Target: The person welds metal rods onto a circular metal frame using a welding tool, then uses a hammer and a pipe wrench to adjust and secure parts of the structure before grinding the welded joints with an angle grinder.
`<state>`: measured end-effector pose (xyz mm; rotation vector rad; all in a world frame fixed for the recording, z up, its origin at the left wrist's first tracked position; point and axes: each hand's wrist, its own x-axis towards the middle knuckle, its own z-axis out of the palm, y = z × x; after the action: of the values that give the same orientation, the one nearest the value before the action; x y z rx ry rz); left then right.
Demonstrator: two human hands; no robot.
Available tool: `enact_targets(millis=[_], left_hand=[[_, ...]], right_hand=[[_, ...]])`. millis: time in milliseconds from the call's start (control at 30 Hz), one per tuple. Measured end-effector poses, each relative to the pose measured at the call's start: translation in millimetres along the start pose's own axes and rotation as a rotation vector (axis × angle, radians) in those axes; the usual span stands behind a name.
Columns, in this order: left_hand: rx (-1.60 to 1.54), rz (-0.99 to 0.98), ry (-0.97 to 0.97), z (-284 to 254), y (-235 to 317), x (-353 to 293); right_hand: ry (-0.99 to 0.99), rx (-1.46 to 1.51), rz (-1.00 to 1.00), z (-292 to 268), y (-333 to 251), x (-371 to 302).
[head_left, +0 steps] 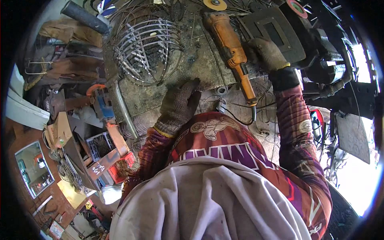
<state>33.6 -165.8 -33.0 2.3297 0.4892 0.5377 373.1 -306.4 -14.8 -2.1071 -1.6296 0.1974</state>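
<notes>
My left hand [178, 105], in a dark knitted glove, rests at the near edge of the metal worktable [206, 74]. Its thumb stands apart from the fingers, and nothing shows in it. Just beyond lies a rounded cage of bent metal wire [149, 54] with short ribbed rods across it. My gloved right hand [269, 53] is over the lower left edge of a dark welding shield [276, 34] with a rectangular window; its fingertips are hard to make out. Between my hands lies an orange angle grinder [229, 38], its grip and cable toward me.
A yellow disc [215, 4] is beyond the grinder, and a pinkish disc [297, 8] is at the far right. A thick dark pipe [84, 17] juts out at the far left. A bright metal tube [126, 110] slants by the table's left edge. Crates and boxes [100, 146] crowd the lower left.
</notes>
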Motion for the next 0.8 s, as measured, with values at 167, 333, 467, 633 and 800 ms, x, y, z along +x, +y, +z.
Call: enact_targets(millis=[167, 333, 467, 633, 800], left_hand=[[0.065, 0.114, 0.059, 0, -9, 7], [0.082, 0.0, -0.04, -3, -11, 8], [0.07, 0.067, -0.034, -1, -17, 11], [0.123, 0.074, -0.005, 0, -15, 12], [0.022, 0.026, -0.088, -4, -22, 10]], right_hand=[[0.184, 0.199, 0.23, 38, 7, -15], [0.353, 0.678, 0.643, 23, -83, -34], [0.392, 0.506, 0.353, 9, -139, -42], [0.046, 0.155, 0.263, 19, -165, -28], [0.084, 0.122, 0.277, 20, -163, -27]])
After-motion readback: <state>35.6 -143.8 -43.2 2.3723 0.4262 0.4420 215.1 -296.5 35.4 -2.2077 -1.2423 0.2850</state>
